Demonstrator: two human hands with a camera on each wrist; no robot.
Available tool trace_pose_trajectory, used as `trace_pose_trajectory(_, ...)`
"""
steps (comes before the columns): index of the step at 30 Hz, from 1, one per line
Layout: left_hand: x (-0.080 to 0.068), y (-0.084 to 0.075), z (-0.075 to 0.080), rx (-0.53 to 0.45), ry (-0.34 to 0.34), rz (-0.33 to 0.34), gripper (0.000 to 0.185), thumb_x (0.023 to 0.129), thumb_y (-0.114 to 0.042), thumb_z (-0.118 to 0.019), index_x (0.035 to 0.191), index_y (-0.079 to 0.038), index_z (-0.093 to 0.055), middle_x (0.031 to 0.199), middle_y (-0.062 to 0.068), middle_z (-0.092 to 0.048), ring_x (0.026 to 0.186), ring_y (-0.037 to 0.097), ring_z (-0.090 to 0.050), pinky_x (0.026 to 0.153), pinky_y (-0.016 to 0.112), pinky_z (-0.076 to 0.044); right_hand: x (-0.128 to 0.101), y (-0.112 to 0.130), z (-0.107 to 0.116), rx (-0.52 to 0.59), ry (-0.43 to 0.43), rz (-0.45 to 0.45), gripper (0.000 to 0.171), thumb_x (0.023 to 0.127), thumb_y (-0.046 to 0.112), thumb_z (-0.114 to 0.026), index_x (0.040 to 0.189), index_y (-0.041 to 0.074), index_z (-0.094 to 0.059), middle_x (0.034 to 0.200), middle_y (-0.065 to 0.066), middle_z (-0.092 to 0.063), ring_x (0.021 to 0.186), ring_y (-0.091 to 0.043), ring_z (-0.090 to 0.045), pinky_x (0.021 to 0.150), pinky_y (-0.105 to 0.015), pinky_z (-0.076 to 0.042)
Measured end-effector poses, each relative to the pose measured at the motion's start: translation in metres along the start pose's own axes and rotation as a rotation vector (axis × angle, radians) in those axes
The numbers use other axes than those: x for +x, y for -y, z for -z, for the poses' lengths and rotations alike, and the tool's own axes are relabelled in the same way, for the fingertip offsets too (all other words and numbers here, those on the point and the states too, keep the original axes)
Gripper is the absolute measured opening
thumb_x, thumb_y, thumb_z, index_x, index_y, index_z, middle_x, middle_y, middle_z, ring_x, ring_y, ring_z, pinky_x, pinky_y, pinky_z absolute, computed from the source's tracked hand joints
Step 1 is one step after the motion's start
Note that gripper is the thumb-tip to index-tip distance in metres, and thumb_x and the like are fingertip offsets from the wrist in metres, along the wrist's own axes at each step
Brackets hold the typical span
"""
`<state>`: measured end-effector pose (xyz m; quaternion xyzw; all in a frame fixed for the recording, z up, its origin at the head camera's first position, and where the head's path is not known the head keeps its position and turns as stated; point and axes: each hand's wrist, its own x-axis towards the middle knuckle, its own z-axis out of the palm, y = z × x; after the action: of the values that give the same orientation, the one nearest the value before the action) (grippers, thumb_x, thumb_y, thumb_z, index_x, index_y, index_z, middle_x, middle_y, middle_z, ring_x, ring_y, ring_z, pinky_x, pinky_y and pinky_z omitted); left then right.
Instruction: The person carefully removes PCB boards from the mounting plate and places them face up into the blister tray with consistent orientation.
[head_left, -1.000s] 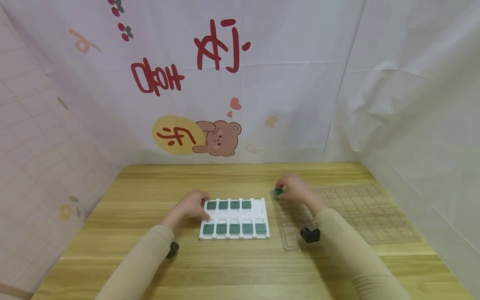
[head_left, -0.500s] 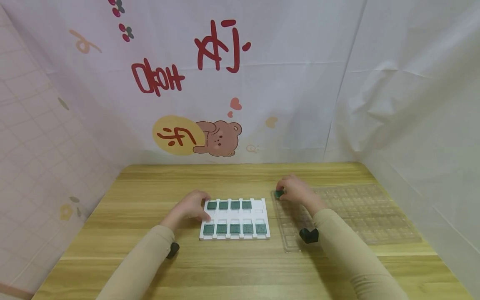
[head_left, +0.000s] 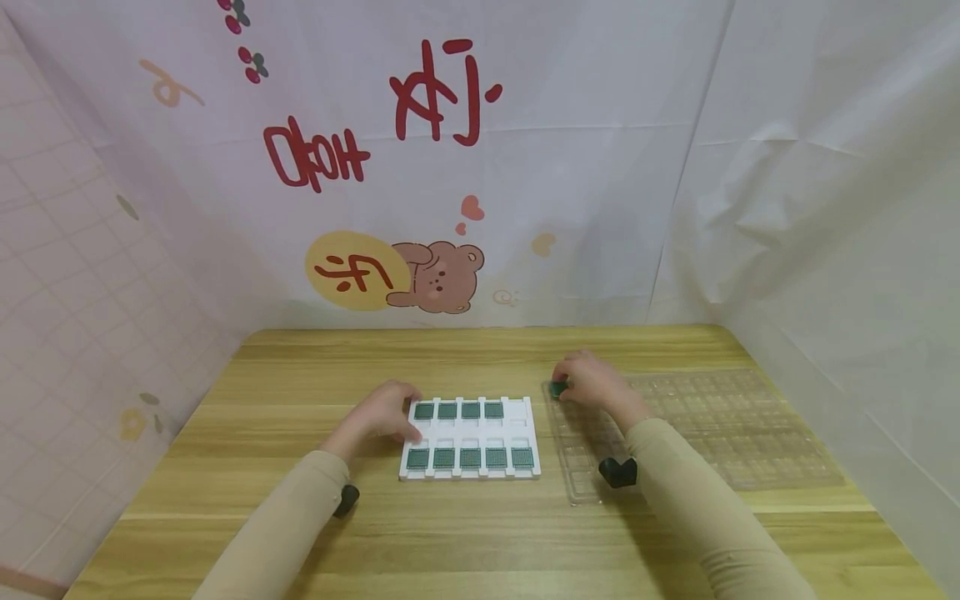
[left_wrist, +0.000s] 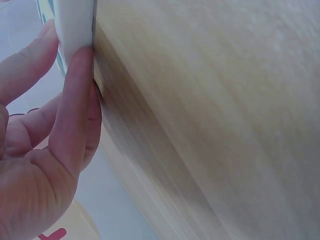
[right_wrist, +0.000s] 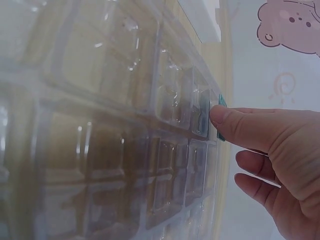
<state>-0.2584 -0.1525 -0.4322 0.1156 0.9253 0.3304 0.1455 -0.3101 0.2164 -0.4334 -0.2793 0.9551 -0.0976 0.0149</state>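
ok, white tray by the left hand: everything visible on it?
The white tray lies flat on the wooden table, a rectangle of opaque white material with two rows of five pockets. Nine hold dark green chips; the far-right pocket of the far row is empty. The left hand touches its left edge; a clear tray lies to its right.

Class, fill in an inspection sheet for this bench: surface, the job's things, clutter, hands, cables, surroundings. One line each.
Surface: wooden table, light grain, bare at the front.
Job's things: white tray holding nine green chips, far-right slot of the back row vacant; clear blister tray to its right, its pockets looking empty; one green chip at the clear tray's far left corner.
Clutter: nothing seen.
Hands: left hand rests its fingers against the white tray's left edge; right hand pinches the green chip.
Cables: nothing seen; a black wrist camera mount sits under each sleeve.
Surroundings: cloth backdrop with bear print and red lettering.
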Motion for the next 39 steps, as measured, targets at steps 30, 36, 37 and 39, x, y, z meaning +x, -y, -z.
trace_pose_trajectory(30,0.0,0.0,0.0,0.035,-0.012,0.025,0.064,0.065,-0.003,-0.091,0.122,0.006,-0.063,0.126,0.023,-0.055,0.092,0.026,-0.058,0.064,0.027,-0.056,-0.012,-0.007,0.002,0.294,-0.088,-0.023,0.025,0.085,0.005,-0.075,0.108,-0.004,-0.069,0.098,-0.012,-0.068,0.091,-0.028,-0.064,0.082,-0.046,-0.054)
trace_pose_trajectory(36,0.0,0.0,-0.001,0.016,-0.01,0.022,0.064,0.065,-0.001,-0.09,0.122,0.007,-0.062,0.125,0.024,-0.055,0.085,0.024,-0.06,0.061,0.028,-0.057,-0.016,-0.007,0.001,0.339,-0.127,-0.022,0.027,0.086,0.006,-0.075,0.11,-0.004,-0.069,0.1,-0.012,-0.068,0.092,-0.028,-0.062,0.082,-0.046,-0.053)
trace_pose_trajectory(37,0.0,0.0,-0.001,0.009,-0.011,0.025,0.064,0.065,0.0,-0.09,0.122,0.007,-0.062,0.126,0.023,-0.055,0.082,0.023,-0.06,0.06,0.028,-0.057,-0.016,-0.006,0.001,0.349,-0.134,-0.022,0.027,0.086,0.007,-0.075,0.11,-0.004,-0.069,0.1,-0.011,-0.069,0.092,-0.028,-0.062,0.082,-0.046,-0.053)
trace_pose_trajectory(39,0.001,0.0,-0.001,-0.002,-0.012,0.027,0.064,0.065,0.001,-0.09,0.122,0.007,-0.062,0.125,0.022,-0.056,0.077,0.021,-0.061,0.058,0.029,-0.057,-0.018,-0.005,0.0,0.368,-0.146,-0.024,0.028,0.086,0.008,-0.075,0.112,-0.003,-0.069,0.101,-0.011,-0.069,0.091,-0.027,-0.062,0.082,-0.045,-0.053)
